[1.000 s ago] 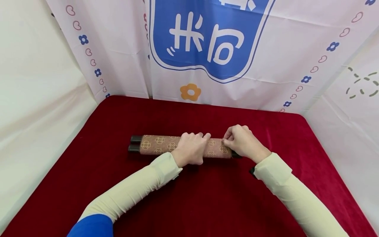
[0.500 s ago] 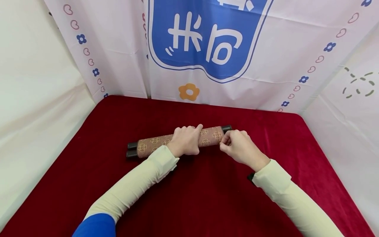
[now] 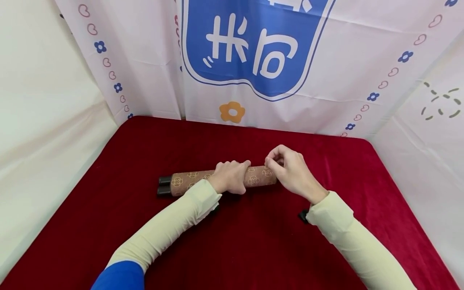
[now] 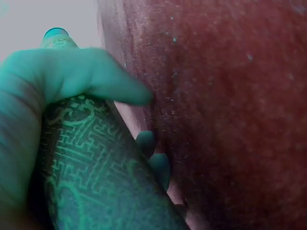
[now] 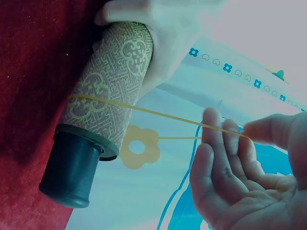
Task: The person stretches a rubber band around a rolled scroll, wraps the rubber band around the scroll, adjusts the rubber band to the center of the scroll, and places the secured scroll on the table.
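A rolled scroll [image 3: 181, 180] in brown brocade with gold medallions shows black rod ends [image 3: 164, 191] at its left. Around its middle my left hand [image 3: 230, 177] grips it, with the thumb across the brocade in the left wrist view. A thin yellow rubber band [image 5: 163, 115] loops over the scroll near the end with the black knob [image 5: 71, 167]. My right hand [image 3: 291, 171] pinches that band between thumb and fingers and stretches it away from the roll, two strands showing in the right wrist view. In the head view this hand hides the scroll's right end.
A dark red velvet cloth [image 3: 232, 249] covers the table. Behind it hangs a white curtain [image 3: 152, 80] with a blue emblem [image 3: 253, 44] and an orange flower [image 3: 232, 112]. White fabric walls [image 3: 43, 121] stand at both sides. A small black object [image 3: 303, 216] shows by the right cuff.
The scroll's right end swung away from the person, then partly back. The right hand, still pinching, has shifted left and farther over the scroll's right end. The left hand keeps its grip.
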`<act>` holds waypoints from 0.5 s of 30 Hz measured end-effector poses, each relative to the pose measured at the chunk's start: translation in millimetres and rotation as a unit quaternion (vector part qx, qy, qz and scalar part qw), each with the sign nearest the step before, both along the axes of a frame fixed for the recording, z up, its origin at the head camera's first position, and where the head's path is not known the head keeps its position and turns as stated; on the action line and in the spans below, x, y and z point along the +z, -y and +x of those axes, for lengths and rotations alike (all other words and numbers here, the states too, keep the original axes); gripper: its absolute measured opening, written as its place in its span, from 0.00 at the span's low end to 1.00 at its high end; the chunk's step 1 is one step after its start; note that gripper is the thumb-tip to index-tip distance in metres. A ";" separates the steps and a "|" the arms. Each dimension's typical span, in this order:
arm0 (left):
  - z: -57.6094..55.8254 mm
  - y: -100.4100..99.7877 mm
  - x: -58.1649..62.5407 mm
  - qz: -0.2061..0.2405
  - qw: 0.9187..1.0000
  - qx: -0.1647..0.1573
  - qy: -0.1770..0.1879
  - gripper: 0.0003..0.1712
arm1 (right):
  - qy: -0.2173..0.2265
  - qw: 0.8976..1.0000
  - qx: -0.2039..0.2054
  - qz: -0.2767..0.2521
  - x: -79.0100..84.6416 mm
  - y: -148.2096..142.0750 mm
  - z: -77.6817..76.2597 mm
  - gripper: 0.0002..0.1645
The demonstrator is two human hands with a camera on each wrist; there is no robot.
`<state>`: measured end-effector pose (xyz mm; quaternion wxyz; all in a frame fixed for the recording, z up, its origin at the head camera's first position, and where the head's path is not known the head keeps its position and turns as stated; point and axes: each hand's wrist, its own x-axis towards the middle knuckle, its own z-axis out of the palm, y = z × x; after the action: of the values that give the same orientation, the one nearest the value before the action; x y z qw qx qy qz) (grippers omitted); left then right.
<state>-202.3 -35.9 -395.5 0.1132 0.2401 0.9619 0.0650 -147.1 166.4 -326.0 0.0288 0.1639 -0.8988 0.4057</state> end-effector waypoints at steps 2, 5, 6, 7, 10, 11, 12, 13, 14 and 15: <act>1.0 -1.3 0.6 0.000 1.000 0.001 0.011 0.45 | 0.001 1.000 0.002 -0.012 1.1 -0.1 -0.9 0.03; 0.9 -6.9 3.6 0.005 0.999 -0.003 0.034 0.49 | 0.002 1.000 0.004 -0.022 2.7 -0.9 -1.0 0.03; 0.6 -10.1 5.3 0.009 0.999 -0.007 0.045 0.50 | 0.003 1.000 0.005 -0.025 3.1 -1.2 -0.7 0.03; 0.2 -14.0 7.2 0.017 0.998 -0.011 0.058 0.51 | 0.004 1.000 0.005 -0.027 3.0 -1.8 -0.6 0.03; -4.1 -28.3 12.1 0.040 0.993 -0.031 0.104 0.48 | 0.009 0.999 0.009 -0.033 3.7 -1.9 1.2 0.03; -6.8 -32.9 13.7 0.047 0.991 -0.037 0.122 0.46 | 0.010 0.999 0.011 -0.034 3.9 -1.6 2.3 0.03; -10.3 -37.1 14.6 0.055 0.987 -0.046 0.141 0.42 | 0.011 0.999 0.013 -0.035 4.3 -1.3 3.7 0.03; -14.6 -40.6 14.7 0.067 0.983 -0.056 0.163 0.37 | 0.015 0.999 0.016 -0.037 4.7 -1.0 5.5 0.03; -19.1 -43.3 14.7 0.076 0.978 -0.062 0.184 0.30 | 0.017 0.999 0.020 -0.038 5.2 -0.6 7.5 0.03; -23.8 -44.7 14.4 0.085 0.973 -0.070 0.203 0.21 | 0.019 0.999 0.025 -0.040 5.6 -0.5 9.8 0.04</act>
<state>-226.1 8.8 -381.1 0.2894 0.2974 0.8906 0.1862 -137.3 166.8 -320.4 0.0085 0.1774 -0.8777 0.4452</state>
